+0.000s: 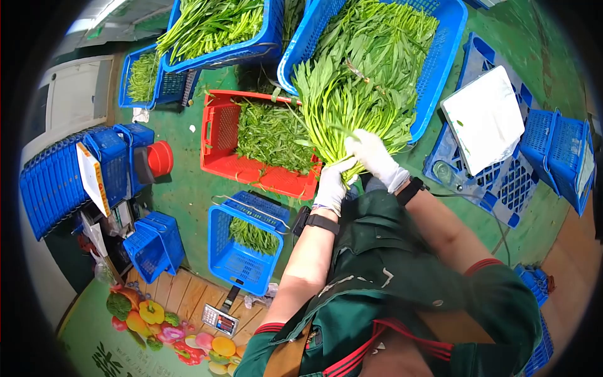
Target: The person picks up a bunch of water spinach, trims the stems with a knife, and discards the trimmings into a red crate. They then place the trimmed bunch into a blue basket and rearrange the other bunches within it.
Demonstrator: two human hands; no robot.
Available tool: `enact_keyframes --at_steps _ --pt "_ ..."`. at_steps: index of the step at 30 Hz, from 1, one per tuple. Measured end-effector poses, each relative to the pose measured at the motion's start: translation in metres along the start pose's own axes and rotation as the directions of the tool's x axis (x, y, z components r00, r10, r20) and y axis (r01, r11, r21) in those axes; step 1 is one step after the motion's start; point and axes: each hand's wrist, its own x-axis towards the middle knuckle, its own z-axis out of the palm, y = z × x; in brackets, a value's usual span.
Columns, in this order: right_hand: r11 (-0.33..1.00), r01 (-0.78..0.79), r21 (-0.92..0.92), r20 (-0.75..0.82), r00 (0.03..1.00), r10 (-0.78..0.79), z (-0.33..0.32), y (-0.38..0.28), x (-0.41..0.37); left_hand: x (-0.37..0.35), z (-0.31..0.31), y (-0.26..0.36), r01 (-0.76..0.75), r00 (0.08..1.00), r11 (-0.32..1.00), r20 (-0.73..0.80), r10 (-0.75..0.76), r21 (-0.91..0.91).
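Observation:
A bunch of long-stemmed leafy greens [339, 119] fans out over the near edge of a large blue crate [440, 63] heaped with the same greens. My left hand [331, 185], in a white glove, is closed round the lower ends of the bunch's stems. Against the right side of the same stems, my right hand [377, 160], also gloved in white, has its fingers closed on them. Just left of my hands, a red crate [257, 176] holds loose leaves and stems.
A small blue basket [251, 273] with some greens stands at lower left. Another full blue crate [220, 60] is at the top. At right, a white board [483, 119] lies on a blue pallet [515, 195]. Stacked blue crates [56, 176] line the far left, near a red bucket [161, 158].

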Motion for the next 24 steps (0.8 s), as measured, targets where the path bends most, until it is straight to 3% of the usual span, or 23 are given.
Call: enact_keyframes --at_steps 2,4,6,7,11,14,16,19,21,22,24 --pt "0.921 -0.147 0.361 -0.023 0.986 0.166 -0.015 -0.011 0.002 -0.006 0.004 0.002 0.005 1.000 1.000 0.015 -0.005 0.021" --pt "0.930 -0.109 0.350 -0.035 0.991 0.130 -0.020 -0.020 0.003 -0.008 0.006 0.005 -0.015 0.997 1.000 0.078 0.015 0.005" --pt "0.979 -0.030 -0.203 0.035 0.999 0.038 -0.012 0.006 0.006 -0.007 0.005 0.004 -0.001 0.996 1.000 0.086 0.000 0.010" --pt "0.956 0.065 -0.285 0.029 0.998 -0.060 -0.007 0.017 0.005 -0.009 0.006 0.004 -0.012 0.997 1.000 0.080 0.012 0.010" --pt "0.886 -0.034 -0.462 0.023 0.998 0.050 0.002 0.010 0.004 -0.005 -0.002 0.001 -0.028 0.991 0.999 0.132 0.032 -0.030" --pt "0.874 -0.038 -0.484 0.020 0.998 0.054 0.001 -0.001 -0.001 -0.006 0.001 0.000 -0.035 0.996 0.998 0.074 0.039 -0.056" --pt "0.877 0.034 -0.480 0.017 0.999 -0.030 0.002 0.013 -0.004 -0.009 0.005 0.003 -0.026 0.998 0.999 0.057 0.028 -0.046" --pt "0.899 0.093 -0.428 -0.002 0.995 -0.103 0.001 0.021 -0.007 -0.010 0.008 0.001 -0.027 1.000 0.999 0.002 0.028 -0.023" --pt "0.994 -0.067 -0.085 -0.087 0.994 0.059 -0.001 0.005 -0.007 -0.008 0.012 0.001 -0.043 0.998 0.999 -0.037 0.042 -0.008" --pt "0.994 -0.067 -0.085 -0.087 0.994 0.059 -0.002 -0.003 -0.008 -0.007 0.013 0.000 -0.045 0.997 0.999 -0.058 0.046 0.015" --pt "0.913 -0.161 0.376 -0.128 0.966 0.223 -0.007 -0.031 -0.008 -0.009 0.013 0.001 -0.047 0.995 0.998 -0.081 0.050 0.045"
